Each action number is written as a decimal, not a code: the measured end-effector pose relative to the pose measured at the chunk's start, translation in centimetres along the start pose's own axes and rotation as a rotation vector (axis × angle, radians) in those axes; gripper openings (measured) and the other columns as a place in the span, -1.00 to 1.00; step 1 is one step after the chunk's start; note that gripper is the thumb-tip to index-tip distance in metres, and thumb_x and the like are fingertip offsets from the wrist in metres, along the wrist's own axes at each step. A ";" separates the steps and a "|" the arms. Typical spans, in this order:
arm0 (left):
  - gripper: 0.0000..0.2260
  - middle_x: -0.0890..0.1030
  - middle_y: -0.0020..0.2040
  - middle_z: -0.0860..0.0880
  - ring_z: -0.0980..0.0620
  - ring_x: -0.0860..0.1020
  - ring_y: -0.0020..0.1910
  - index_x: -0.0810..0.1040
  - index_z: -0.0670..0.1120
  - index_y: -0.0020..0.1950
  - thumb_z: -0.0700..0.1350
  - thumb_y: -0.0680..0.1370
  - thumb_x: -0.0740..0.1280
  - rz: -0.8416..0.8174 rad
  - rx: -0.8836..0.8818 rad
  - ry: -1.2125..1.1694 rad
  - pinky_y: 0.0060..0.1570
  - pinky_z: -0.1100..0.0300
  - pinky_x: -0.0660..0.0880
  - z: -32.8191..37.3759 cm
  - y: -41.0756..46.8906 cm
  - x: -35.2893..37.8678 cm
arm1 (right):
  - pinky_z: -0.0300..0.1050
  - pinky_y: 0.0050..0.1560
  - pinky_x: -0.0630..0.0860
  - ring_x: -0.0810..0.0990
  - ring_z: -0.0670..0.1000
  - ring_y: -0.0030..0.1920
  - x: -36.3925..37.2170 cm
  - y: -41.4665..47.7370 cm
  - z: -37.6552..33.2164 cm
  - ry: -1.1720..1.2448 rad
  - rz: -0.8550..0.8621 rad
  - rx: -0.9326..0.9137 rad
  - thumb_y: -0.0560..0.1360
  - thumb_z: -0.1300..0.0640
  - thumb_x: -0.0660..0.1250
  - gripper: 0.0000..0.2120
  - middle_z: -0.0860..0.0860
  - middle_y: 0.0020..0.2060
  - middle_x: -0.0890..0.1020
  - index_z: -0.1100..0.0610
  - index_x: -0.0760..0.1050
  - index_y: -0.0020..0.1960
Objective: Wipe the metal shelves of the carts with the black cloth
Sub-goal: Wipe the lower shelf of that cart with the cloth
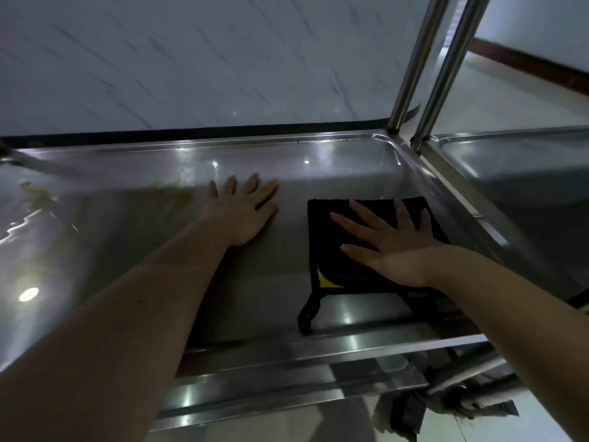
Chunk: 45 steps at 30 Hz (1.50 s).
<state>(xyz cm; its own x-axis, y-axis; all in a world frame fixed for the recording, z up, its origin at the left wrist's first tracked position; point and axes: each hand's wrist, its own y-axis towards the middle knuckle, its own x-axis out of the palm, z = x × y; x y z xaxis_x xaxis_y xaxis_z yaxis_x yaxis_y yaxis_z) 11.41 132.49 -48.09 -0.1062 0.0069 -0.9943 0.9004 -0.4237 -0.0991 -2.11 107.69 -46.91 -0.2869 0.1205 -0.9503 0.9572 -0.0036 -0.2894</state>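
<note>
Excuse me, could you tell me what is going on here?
A person is wiping a cart's metal shelf. The right hand presses flat on the black cloth near the shelf's right end, while the left hand rests flat on bare metal beside it. Further left, yellowish smears lie on the shelf.

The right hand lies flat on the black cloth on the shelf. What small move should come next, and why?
Probably slide the black cloth leftward under the right hand, toward the yellowish smear on the metal shelf. The cloth lies flat near the shelf's right end, while the smear is past the left hand, which rests flat on bare metal and may need to lift away.
</note>
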 end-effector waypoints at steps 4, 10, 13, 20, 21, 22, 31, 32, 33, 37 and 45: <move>-0.48 -0.18 0.62 0.08 -0.13 -0.16 0.60 -0.20 0.22 0.60 0.23 0.66 -0.13 0.009 -0.016 -0.028 0.51 -0.19 -0.23 0.0 0.0 0.3 | 0.42 0.41 -0.34 -0.28 0.29 0.54 -1.1 4.7 -1.4 -0.047 0.097 -0.016 0.53 -0.43 -0.13 -0.48 -0.33 0.54 -0.21 -0.52 -0.25 0.44; -0.47 -0.23 0.62 0.06 -0.11 -0.21 0.59 -0.24 0.16 0.60 0.20 0.68 -0.14 0.015 -0.039 -0.013 0.47 -0.21 -0.27 0.0 0.1 0.5 | 0.54 0.39 -0.24 -0.20 0.36 0.54 -3.8 15.4 -3.5 -0.002 0.160 0.121 0.56 -0.40 -0.11 -0.45 -0.18 0.59 -0.12 -0.40 -0.16 0.52; -0.50 -0.23 0.62 0.03 -0.11 -0.19 0.59 -0.23 0.14 0.61 0.14 0.69 -0.14 0.020 -0.048 -0.026 0.49 -0.22 -0.23 -0.1 0.2 0.3 | 0.54 0.39 -0.24 -0.19 0.36 0.54 -3.9 16.0 -4.1 0.006 0.166 0.126 0.57 -0.40 -0.12 -0.45 -0.17 0.60 -0.11 -0.39 -0.14 0.53; -0.51 -0.17 0.63 0.02 -0.13 -0.16 0.60 -0.19 0.17 0.61 0.15 0.68 -0.17 0.034 -0.041 -0.034 0.48 -0.23 -0.21 -0.3 -0.3 0.7 | 0.37 0.45 -0.36 -0.36 0.23 0.53 -0.1 1.3 -3.6 -0.025 0.047 -0.100 0.53 -0.42 -0.17 -0.49 -0.36 0.51 -0.30 -0.53 -0.32 0.41; -0.51 -0.17 0.63 0.01 -0.14 -0.15 0.60 -0.18 0.16 0.61 0.15 0.68 -0.17 0.040 -0.033 -0.021 0.48 -0.24 -0.20 -0.3 -0.3 0.7 | 0.34 0.44 -0.41 -0.42 0.20 0.52 0.6 -1.4 -3.9 -0.032 0.023 -0.156 0.48 -0.47 -0.21 -0.48 -0.40 0.47 -0.35 -0.57 -0.36 0.37; -0.51 -0.15 0.63 0.01 -0.15 -0.13 0.60 -0.18 0.15 0.62 0.15 0.69 -0.16 0.046 -0.024 -0.010 0.48 -0.25 -0.18 -0.3 -0.3 0.8 | 0.33 0.42 -0.44 -0.46 0.18 0.50 1.0 -3.5 -4.2 -0.041 0.003 -0.193 0.42 -0.51 -0.26 -0.46 -0.43 0.44 -0.39 -0.59 -0.39 0.34; -0.51 -0.19 0.63 0.00 -0.14 -0.18 0.59 -0.21 0.12 0.61 0.13 0.69 -0.17 0.026 -0.018 -0.022 0.48 -0.27 -0.20 0.0 -1.1 0.8 | 0.50 0.41 -0.28 -0.24 0.31 0.55 -1.7 7.8 -4.3 -0.039 0.120 0.064 0.57 -0.38 -0.13 -0.46 -0.25 0.57 -0.21 -0.43 -0.23 0.50; -0.50 -0.20 0.63 0.00 -0.14 -0.19 0.59 -0.22 0.13 0.61 0.13 0.69 -0.17 0.028 -0.018 -0.023 0.48 -0.26 -0.21 0.0 -1.1 0.8 | 0.51 0.40 -0.26 -0.23 0.32 0.55 -2.3 9.9 -4.2 -0.020 0.132 0.094 0.58 -0.38 -0.13 -0.46 -0.22 0.58 -0.19 -0.40 -0.21 0.51; -0.50 -0.20 0.63 0.00 -0.13 -0.20 0.59 -0.22 0.13 0.61 0.13 0.69 -0.17 0.030 -0.019 -0.027 0.48 -0.26 -0.21 0.0 -1.0 0.7 | 0.53 0.39 -0.25 -0.21 0.33 0.54 -2.9 11.7 -4.3 0.004 0.145 0.124 0.58 -0.38 -0.13 -0.45 -0.20 0.58 -0.17 -0.39 -0.19 0.52; -0.51 -0.19 0.63 0.02 -0.12 -0.23 0.59 -0.21 0.14 0.61 0.12 0.69 -0.16 0.045 -0.042 -0.042 0.49 -0.24 -0.23 -0.2 -0.7 0.5 | 0.55 0.37 -0.25 -0.21 0.35 0.54 -3.7 15.0 -5.0 0.041 0.171 0.178 0.57 -0.40 -0.13 -0.44 -0.17 0.59 -0.12 -0.38 -0.15 0.53; -0.52 -0.19 0.63 0.02 -0.16 -0.20 0.59 -0.18 0.17 0.61 0.13 0.69 -0.16 0.032 -0.037 -0.039 0.49 -0.25 -0.23 -0.2 -0.9 0.7 | 0.43 0.43 -0.33 -0.30 0.27 0.54 0.2 2.4 -4.9 -0.007 0.101 0.000 0.50 -0.44 -0.22 -0.46 -0.32 0.53 -0.26 -0.49 -0.30 0.44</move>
<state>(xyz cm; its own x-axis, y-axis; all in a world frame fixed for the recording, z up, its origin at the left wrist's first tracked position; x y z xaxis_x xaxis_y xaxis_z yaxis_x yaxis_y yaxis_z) 10.66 133.08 -48.73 -0.0930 -0.0415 -0.9948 0.9184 -0.3896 -0.0696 0.35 112.54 -47.25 -0.1888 0.1123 -0.9756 0.9813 -0.0158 -0.1917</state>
